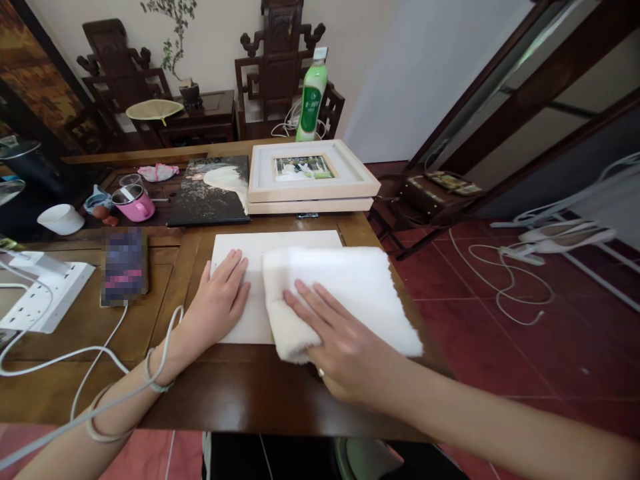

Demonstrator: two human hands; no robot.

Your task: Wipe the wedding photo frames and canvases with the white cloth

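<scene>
A flat white board (pixel 250 320) lies on the wooden table in front of me. My left hand (pixel 225 293) rests flat on the board's left side, fingers stretched out, with nothing in it. Over the board's right part spreads a folded white fluffy towel (pixel 360 283), its left edge thick and rounded and its right end reaching past the board. My right hand (pixel 333 333) has its fingers on top of the towel's folded left part and holds it against the board. The right thumb is hidden.
Behind the board lie stacked wooden photo frames (pixel 313 200) and a dark picture panel (pixel 213 193). A green bottle (pixel 311 97) stands beyond. To the left are a pink cup (pixel 135 207), a white cup (pixel 61 219), a phone (pixel 125 267) and a power strip (pixel 55 293); a white cable (pixel 95 350) crosses my left forearm.
</scene>
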